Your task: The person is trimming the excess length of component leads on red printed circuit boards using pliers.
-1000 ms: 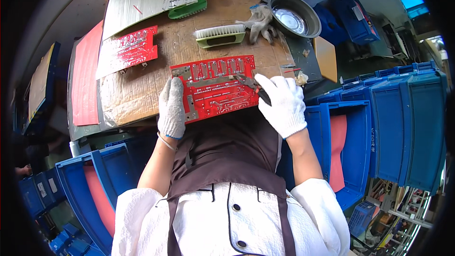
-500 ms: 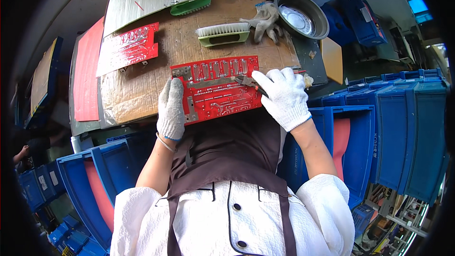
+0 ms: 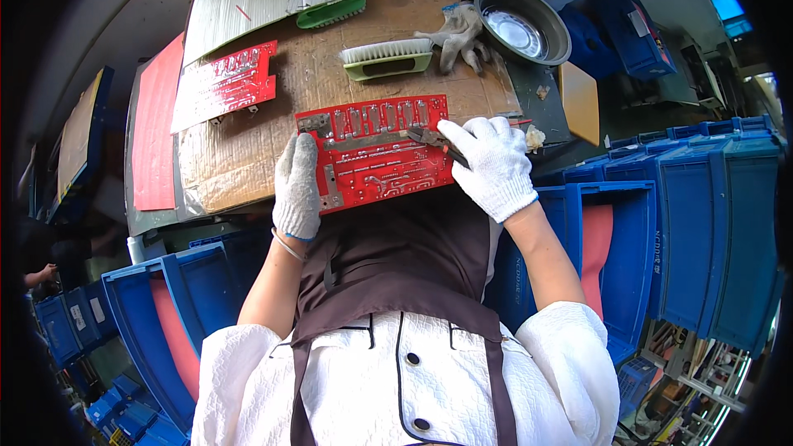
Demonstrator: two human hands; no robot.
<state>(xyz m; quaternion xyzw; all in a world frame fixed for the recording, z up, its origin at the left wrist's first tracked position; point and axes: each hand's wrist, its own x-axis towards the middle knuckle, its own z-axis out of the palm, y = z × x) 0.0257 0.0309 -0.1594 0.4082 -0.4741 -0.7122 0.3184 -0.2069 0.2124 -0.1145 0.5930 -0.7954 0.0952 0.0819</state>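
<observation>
A red circuit board point(image 3: 372, 172) with rows of solder joints is held at the table's near edge, solder side up. My gloved left hand point(image 3: 297, 186) grips its left edge, fingers together along the side. In my gloved right hand point(image 3: 496, 167) is a pair of cutting pliers point(image 3: 428, 138). Their metal jaws lie over the board's upper right part, below a row of soldered rectangles. A red handle end sticks out past the fingers; the rest of the handles is mostly hidden by the glove. Whether the jaws touch a pin is too small to tell.
Cardboard point(image 3: 363, 12) covers the table. On it lie another red circuit board point(image 3: 239, 78), a white-bristled brush point(image 3: 388, 61), a green brush point(image 3: 332, 10) and a spare glove point(image 3: 459, 37). A metal bowl point(image 3: 560, 49) stands at the far right. Blue crates point(image 3: 686, 231) flank me.
The pliers' jaws have shifted very slightly on the board. Both hands keep their grips, and the whole view has moved a little.
</observation>
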